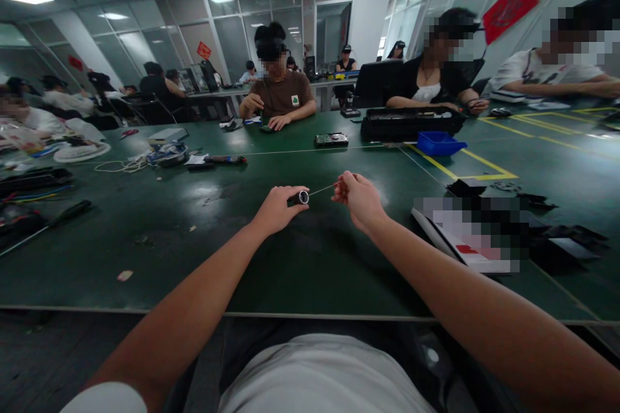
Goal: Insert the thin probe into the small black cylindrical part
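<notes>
Black cylinder [299,198], head view: where is it?

Over the green table [334,277], in front of the person's torso, near the middle of the field. Its round, pale-rimmed end faces the camera, tilted slightly toward the right hand [361,200].

State of the left hand [279,210]?

Grasping the cylinder. Thumb below, fingers above; the pale-rimmed end projects past the fingertips.

And the right?

Fingers curled, fingertips pinched on the far end of a thin pale strand [321,190]. A small reddish bit shows at the grip. The strand runs straight across the gap to the cylinder; wire or stiff shaft, I cannot tell. The hands are apart.

Record the surroundings, same view.

Beyond the hands, a hard-drive-like unit [331,140] lies flat. To its right, a long black case [411,124], with a blue bin [440,143] just in front, beside yellow tape [489,175]. Right of the right forearm, a white flat object [450,229], partly pixelated. Far left, a screwdriver [72,211].

Anyone opposite?

Yes: a co-worker in a brown shirt [285,98], both hands at a small dark item on the table; details too small to read.
</notes>
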Available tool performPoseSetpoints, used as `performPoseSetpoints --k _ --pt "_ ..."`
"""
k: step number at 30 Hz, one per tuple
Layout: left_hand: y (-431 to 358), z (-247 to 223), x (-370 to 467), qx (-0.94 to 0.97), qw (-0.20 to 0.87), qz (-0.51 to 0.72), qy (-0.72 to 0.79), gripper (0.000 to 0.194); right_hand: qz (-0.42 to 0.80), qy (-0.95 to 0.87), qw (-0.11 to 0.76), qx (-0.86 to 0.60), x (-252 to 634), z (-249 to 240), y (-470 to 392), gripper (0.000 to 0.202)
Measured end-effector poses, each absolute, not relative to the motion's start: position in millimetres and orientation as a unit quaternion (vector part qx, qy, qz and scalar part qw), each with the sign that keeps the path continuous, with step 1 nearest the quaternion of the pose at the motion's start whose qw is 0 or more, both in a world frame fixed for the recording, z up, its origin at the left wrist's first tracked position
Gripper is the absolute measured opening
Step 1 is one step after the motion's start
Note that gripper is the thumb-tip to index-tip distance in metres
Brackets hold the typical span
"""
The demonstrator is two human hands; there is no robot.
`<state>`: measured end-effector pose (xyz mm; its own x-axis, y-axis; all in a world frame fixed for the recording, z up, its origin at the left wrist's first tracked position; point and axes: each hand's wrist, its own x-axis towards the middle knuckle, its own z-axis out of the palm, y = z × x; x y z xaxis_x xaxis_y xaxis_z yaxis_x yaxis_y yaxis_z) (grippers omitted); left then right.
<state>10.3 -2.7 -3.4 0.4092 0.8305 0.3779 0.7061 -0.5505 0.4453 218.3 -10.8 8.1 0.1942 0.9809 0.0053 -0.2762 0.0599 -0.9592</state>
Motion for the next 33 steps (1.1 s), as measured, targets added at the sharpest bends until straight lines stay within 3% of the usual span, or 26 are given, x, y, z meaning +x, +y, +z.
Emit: performPoseSetpoints --k 13,25,33 --pt "-5 -1 14 0.819 0.103 0.289 0.484 0.038 0.262 -0.621 0.568 -0.472 215 5 -23 0.022" --pt "-3 -2 14 0.820 0.099 0.294 0.481 0.041 0.308 -0.597 0.570 -0.473 214 2 -19 0.022" --pt "-3 -5 14 0.828 0.119 0.282 0.471 0.040 0.229 -0.602 0.573 -0.507 221 6 -20 0.022"
